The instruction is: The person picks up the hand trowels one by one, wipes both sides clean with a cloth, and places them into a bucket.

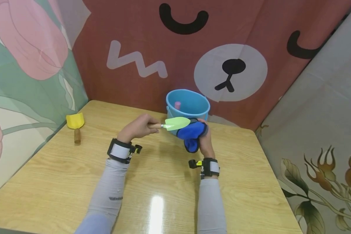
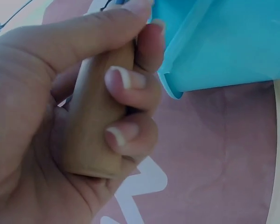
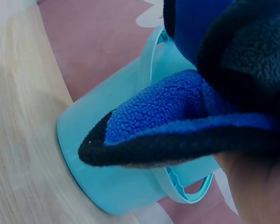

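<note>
In the head view my left hand (image 1: 138, 126) grips the wooden handle of a small trowel with a light green blade (image 1: 176, 123). The left wrist view shows my fingers curled round that handle (image 2: 95, 116). My right hand (image 1: 205, 139) holds a blue cloth with black edging (image 1: 193, 130), folded and partly hanging down. The trowel's tip lies over or against the cloth; I cannot tell whether they touch. Just behind both stands a light blue bucket (image 1: 188, 93), its front partly hidden. Inside it a pink end of something (image 1: 177, 105) shows.
A yellow scoop (image 1: 75, 121) with a brown handle lies at the left side of the wooden table (image 1: 152, 172). Printed curtains hang behind the table and along both sides, close to the bucket at the back.
</note>
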`<state>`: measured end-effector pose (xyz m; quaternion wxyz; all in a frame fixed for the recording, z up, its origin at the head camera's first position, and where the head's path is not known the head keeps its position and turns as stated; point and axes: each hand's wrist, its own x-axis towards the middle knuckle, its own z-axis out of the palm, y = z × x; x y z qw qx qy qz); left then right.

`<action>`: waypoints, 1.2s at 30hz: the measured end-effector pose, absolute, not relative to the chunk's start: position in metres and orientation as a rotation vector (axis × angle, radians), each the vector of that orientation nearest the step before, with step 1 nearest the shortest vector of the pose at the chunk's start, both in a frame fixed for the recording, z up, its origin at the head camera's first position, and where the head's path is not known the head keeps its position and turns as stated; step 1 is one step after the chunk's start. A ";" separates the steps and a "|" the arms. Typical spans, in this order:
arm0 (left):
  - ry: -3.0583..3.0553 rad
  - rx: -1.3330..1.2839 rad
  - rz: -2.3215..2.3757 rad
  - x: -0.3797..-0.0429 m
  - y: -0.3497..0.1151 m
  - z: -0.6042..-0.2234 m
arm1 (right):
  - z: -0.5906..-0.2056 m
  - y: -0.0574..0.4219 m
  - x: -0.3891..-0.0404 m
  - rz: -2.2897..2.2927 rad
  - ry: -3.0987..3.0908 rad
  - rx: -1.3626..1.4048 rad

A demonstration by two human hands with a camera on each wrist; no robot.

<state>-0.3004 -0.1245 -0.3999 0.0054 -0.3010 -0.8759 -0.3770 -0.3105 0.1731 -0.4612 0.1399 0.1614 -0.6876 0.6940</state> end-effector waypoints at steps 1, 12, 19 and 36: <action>-2.729 -0.946 -1.197 -0.300 -0.125 -0.400 | -0.461 0.174 -0.310 2.009 -1.983 0.472; -2.600 -0.994 -1.290 -0.296 -0.121 -0.392 | -0.459 0.170 -0.310 1.968 -2.042 0.517; -2.573 -1.034 -1.291 -0.293 -0.114 -0.391 | -0.459 0.163 -0.312 1.906 -2.146 0.508; -2.633 -1.099 -1.254 -0.293 -0.097 -0.393 | -0.451 0.150 -0.302 1.855 -2.301 0.535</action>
